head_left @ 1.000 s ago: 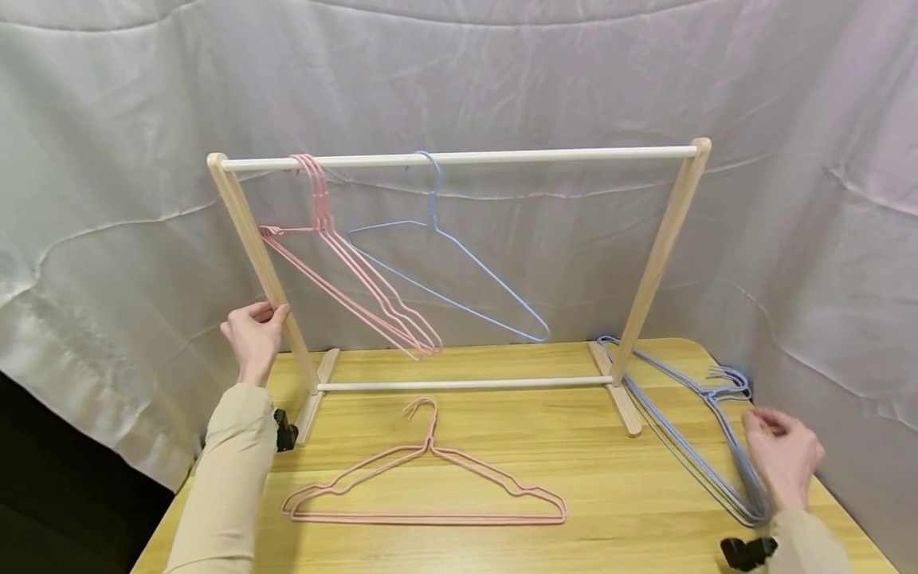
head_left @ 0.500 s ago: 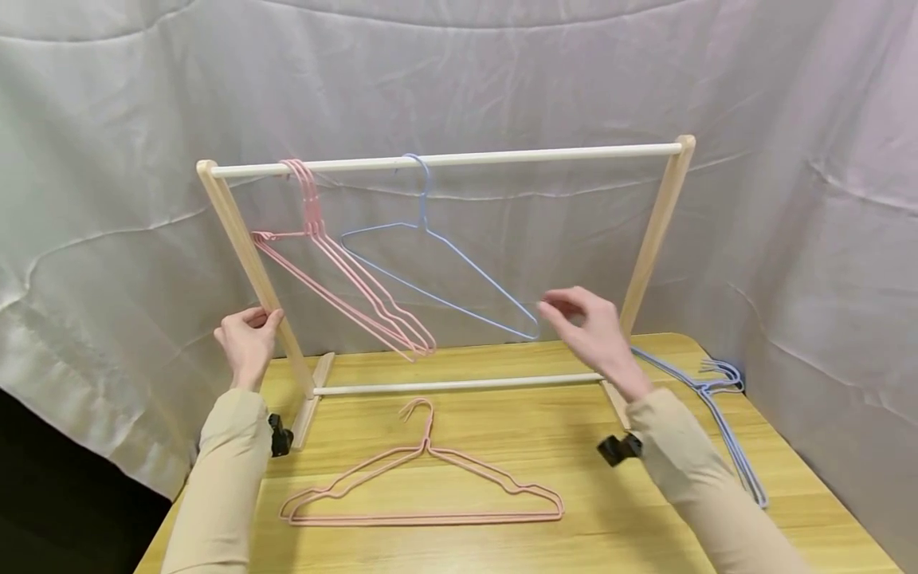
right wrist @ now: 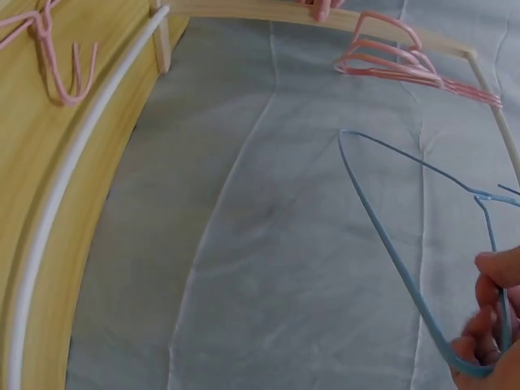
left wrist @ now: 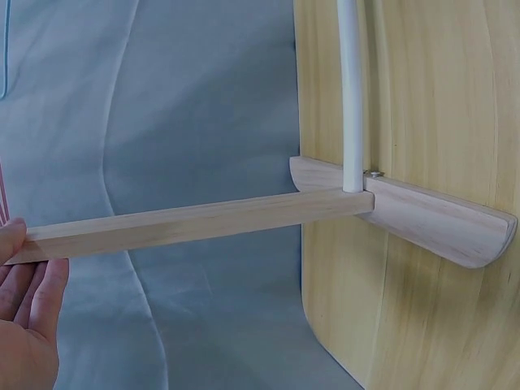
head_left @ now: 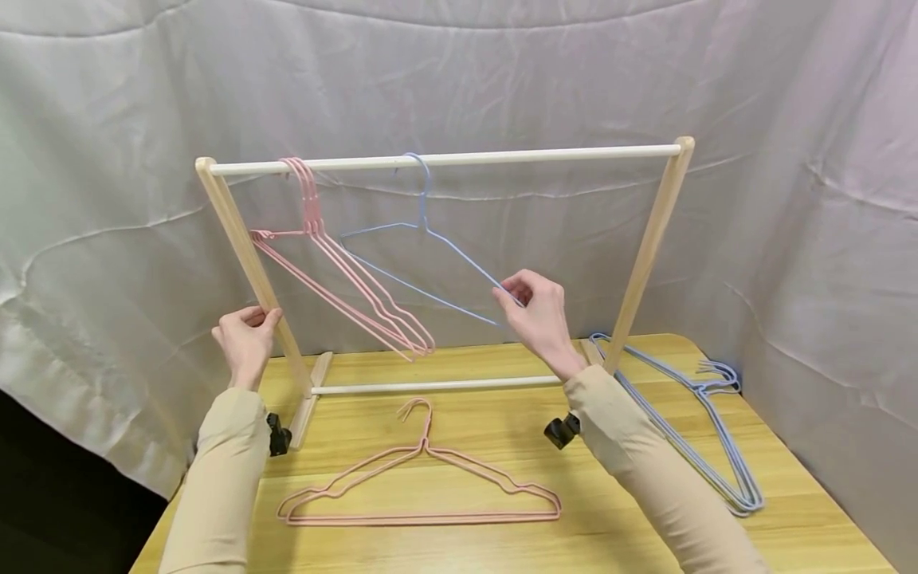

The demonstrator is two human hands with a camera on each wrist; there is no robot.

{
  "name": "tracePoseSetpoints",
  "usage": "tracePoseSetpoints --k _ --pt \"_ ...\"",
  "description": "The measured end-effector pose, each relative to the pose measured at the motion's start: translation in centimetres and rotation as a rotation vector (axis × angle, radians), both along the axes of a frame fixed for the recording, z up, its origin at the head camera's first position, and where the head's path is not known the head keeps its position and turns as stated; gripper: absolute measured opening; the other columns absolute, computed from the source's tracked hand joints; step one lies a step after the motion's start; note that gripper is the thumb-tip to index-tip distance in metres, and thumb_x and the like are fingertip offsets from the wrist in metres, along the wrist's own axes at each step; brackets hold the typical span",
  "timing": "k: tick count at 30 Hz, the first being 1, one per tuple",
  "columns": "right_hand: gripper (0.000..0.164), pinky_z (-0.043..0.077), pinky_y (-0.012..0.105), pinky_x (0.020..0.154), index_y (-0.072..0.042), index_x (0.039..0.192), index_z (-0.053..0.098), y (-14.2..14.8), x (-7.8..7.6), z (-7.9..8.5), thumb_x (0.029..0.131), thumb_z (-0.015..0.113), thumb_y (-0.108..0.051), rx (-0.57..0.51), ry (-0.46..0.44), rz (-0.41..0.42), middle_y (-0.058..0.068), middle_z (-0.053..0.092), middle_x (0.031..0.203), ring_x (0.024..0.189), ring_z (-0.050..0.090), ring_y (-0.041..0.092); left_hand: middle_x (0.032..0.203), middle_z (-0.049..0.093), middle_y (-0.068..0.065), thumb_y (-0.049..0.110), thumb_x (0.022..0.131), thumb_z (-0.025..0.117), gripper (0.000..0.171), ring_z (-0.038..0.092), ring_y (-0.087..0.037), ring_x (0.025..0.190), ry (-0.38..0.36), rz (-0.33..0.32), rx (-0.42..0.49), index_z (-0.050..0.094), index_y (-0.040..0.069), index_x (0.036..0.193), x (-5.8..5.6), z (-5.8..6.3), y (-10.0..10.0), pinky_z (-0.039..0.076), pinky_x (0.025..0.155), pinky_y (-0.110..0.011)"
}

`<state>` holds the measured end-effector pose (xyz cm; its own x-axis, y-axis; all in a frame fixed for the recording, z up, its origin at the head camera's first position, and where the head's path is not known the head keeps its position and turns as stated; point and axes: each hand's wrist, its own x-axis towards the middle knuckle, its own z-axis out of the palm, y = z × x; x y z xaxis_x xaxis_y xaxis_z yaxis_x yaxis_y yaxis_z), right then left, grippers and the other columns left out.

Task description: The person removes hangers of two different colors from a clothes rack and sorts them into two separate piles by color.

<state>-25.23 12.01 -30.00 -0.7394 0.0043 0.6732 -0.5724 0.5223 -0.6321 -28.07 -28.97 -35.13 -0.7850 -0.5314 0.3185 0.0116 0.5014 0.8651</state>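
With thumb and fingers, my left hand [head_left: 246,343] pinches the left wooden post [head_left: 239,239] of a small clothes rack; the left wrist view shows thumb and fingers on opposite sides of that post. My right hand [head_left: 538,317] grips the lower right corner of a blue wire hanger [head_left: 464,257], whose hook sits over the white top rail [head_left: 545,155]. In the right wrist view the fingers curl round this hanger's corner [right wrist: 505,325]. Several pink hangers [head_left: 312,211] hang bunched on the rail to its left.
Two pink hangers [head_left: 423,522] lie overlapped on the wooden table [head_left: 595,542] in front of the rack. A stack of blue hangers [head_left: 720,422] lies by the rack's right foot. A white lower bar [head_left: 430,387] joins the feet. Grey cloth [head_left: 545,80] hangs behind.
From beside the blue stack on the right, my right hand has come up and left to the hanging blue hanger and taken hold of it. My left hand keeps its place on the post.
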Motion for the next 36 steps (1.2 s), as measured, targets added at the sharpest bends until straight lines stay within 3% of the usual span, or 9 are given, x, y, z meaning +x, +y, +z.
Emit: tracePoseSetpoints --k 5,12,16,18,21,27,36 --pt "0.01 0.035 0.019 0.058 0.001 0.082 0.07 0.5 0.2 0.1 0.087 0.075 -0.006 -0.102 -0.018 -0.025 0.014 0.062 0.067 0.06 0.047 0.009 0.119 0.068 -0.029 0.024 0.094 0.07 0.038 0.036 -0.034 0.131 0.003 0.001 -0.002 0.071 -0.006 0.119 0.1 0.1 0.0 0.025 0.108 -0.048" --pt "0.01 0.031 0.011 0.056 0.008 0.082 0.068 2.2 0.7 -0.3 0.086 0.075 0.001 -0.213 0.062 -0.064 0.02 0.059 0.066 0.056 0.041 -0.002 0.118 0.068 -0.029 0.024 0.094 0.07 0.037 0.038 -0.035 0.129 0.019 0.01 -0.01 0.072 -0.006 0.117 0.3 0.1 0.1 0.025 0.107 -0.047" --pt "0.011 0.031 0.011 0.055 0.01 0.083 0.068 3.7 0.9 -0.9 0.087 0.074 0.002 -0.266 0.101 -0.068 0.005 0.057 0.064 0.057 0.042 -0.002 0.117 0.068 -0.028 0.024 0.094 0.07 0.036 0.038 -0.035 0.129 0.026 0.009 -0.013 0.072 -0.006 0.116 0.2 0.0 0.1 0.025 0.108 -0.047" --pt "0.012 0.033 0.012 0.054 0.009 0.083 0.068 4.7 0.5 -1.6 0.086 0.075 0.0 -0.293 0.117 -0.063 -0.009 0.054 0.065 0.057 0.043 -0.002 0.117 0.069 -0.028 0.024 0.094 0.07 0.036 0.039 -0.035 0.129 0.027 0.009 -0.014 0.072 -0.005 0.116 0.1 0.0 0.1 0.025 0.108 -0.047" --pt "0.013 0.034 0.011 0.054 0.012 0.084 0.066 5.6 0.7 -1.9 0.086 0.075 0.002 -0.338 0.123 -0.06 -0.017 0.054 0.065 0.057 0.045 -0.003 0.117 0.069 -0.028 0.024 0.094 0.07 0.037 0.039 -0.035 0.129 0.029 0.009 -0.015 0.073 -0.005 0.116 0.1 0.0 0.1 0.025 0.108 -0.047" --pt "0.012 0.033 0.01 0.054 0.018 0.086 0.063 7.2 1.2 -2.7 0.086 0.071 0.009 -0.381 0.119 -0.066 -0.019 0.055 0.066 0.058 0.045 -0.005 0.116 0.069 -0.029 0.023 0.094 0.07 0.036 0.039 -0.035 0.126 0.042 0.004 -0.018 0.072 -0.006 0.115 0.1 0.1 0.2 0.024 0.105 -0.046" --pt "0.011 0.032 0.009 0.052 0.02 0.084 0.061 10.3 1.9 -4.9 0.084 0.07 0.014 -0.411 0.191 -0.069 -0.02 0.059 0.067 0.057 0.046 -0.006 0.116 0.069 -0.028 0.023 0.094 0.07 0.035 0.038 -0.033 0.126 0.04 0.004 -0.008 0.073 -0.005 0.115 0.1 0.0 0.2 0.025 0.104 -0.045"
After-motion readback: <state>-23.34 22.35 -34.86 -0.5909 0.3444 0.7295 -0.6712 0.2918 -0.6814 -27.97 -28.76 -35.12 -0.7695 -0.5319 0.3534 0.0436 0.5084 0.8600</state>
